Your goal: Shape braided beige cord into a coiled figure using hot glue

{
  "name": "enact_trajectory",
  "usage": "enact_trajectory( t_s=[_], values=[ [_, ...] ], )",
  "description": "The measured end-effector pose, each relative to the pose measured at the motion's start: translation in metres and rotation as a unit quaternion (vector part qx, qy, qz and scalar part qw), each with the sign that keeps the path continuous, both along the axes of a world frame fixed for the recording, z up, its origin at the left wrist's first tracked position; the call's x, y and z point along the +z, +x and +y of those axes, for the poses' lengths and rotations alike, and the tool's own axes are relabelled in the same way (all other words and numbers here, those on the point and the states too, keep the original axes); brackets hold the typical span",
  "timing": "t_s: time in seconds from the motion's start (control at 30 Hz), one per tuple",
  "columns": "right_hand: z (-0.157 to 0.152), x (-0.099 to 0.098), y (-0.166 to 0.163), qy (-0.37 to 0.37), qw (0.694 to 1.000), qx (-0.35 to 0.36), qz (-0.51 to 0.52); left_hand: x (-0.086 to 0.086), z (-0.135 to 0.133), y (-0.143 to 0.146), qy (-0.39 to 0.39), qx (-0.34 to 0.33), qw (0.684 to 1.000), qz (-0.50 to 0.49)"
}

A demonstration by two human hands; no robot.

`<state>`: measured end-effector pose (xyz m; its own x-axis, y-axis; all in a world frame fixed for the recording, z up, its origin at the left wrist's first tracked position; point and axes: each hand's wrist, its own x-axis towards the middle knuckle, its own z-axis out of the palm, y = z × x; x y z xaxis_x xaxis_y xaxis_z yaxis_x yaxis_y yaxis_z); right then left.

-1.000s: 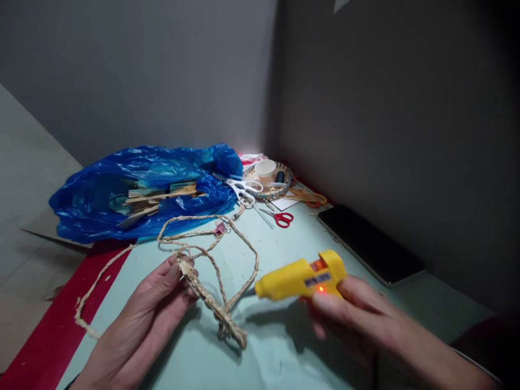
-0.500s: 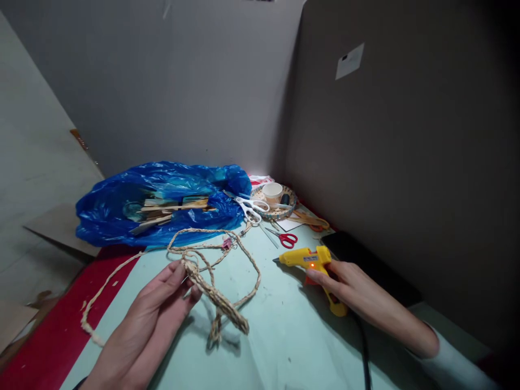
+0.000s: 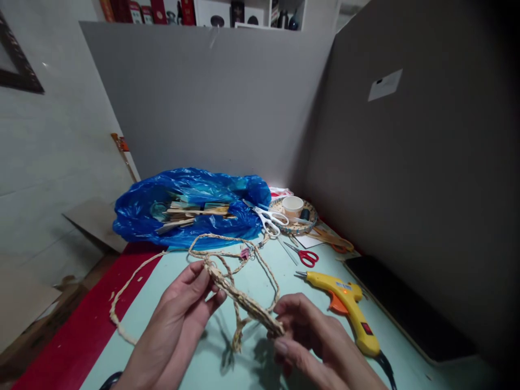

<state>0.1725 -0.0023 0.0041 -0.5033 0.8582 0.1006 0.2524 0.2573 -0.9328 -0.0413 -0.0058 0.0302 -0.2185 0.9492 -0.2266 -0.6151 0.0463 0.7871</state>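
My left hand (image 3: 184, 309) pinches one end of a flat, stiff piece of braided straw cord (image 3: 244, 300), wound in rows and held above the table. At its lower right end, my right hand (image 3: 312, 336) has thumb and fingers closed around the tip, partly hidden. Loose cord (image 3: 268, 265) loops behind the piece onto the table, with a pink clip (image 3: 245, 253) beside it. A yellow hot glue gun (image 3: 345, 295) with an orange trigger lies on its side to the right of my right hand, its nozzle pointing left.
Behind the cord lies a blue plastic bag (image 3: 134, 211) with dried strips (image 3: 199, 211). White scissors (image 3: 268, 218), red scissors (image 3: 304, 254) and a woven basket (image 3: 284, 229) holding a cup (image 3: 292, 206) are further right. A dark phone-like slab (image 3: 410, 309) lies at right. Grey panels (image 3: 227, 108) enclose the table.
My right hand has let go of the glue gun, which now lies on the table, and has moved left to the braided piece's end. The view has tilted up and shifted left.
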Motion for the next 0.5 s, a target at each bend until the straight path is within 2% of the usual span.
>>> enact_trajectory(
  t_s=[0.03, 0.1, 0.2, 0.27, 0.33, 0.4, 0.5],
  values=[
    [0.002, -0.003, -0.003, -0.01, 0.999, -0.004, 0.031, -0.001, 0.0, -0.001, 0.0, -0.002, 1.0, -0.008],
    [0.006, -0.006, -0.002, 0.022, 0.998, -0.032, 0.056, -0.003, 0.0, -0.002, 0.0, 0.011, 1.0, 0.007],
    [0.01, -0.004, 0.008, 0.155, 0.985, -0.075, 0.02, -0.004, 0.0, -0.003, 0.011, 0.031, 0.998, 0.057],
    [0.013, 0.001, 0.017, 0.235, 0.969, -0.072, -0.009, -0.006, 0.0, -0.003, 0.018, 0.042, 0.994, 0.103],
    [0.017, 0.004, 0.026, 0.285, 0.956, -0.051, -0.04, -0.009, -0.001, -0.005, 0.018, 0.047, 0.986, 0.16],
    [0.022, 0.007, 0.033, 0.319, 0.946, -0.025, -0.054, -0.012, -0.002, -0.008, 0.023, 0.056, 0.97, 0.237],
    [0.028, 0.006, 0.039, 0.34, 0.939, 0.001, -0.043, -0.014, -0.005, -0.01, 0.045, 0.078, 0.922, 0.376]
  ],
)
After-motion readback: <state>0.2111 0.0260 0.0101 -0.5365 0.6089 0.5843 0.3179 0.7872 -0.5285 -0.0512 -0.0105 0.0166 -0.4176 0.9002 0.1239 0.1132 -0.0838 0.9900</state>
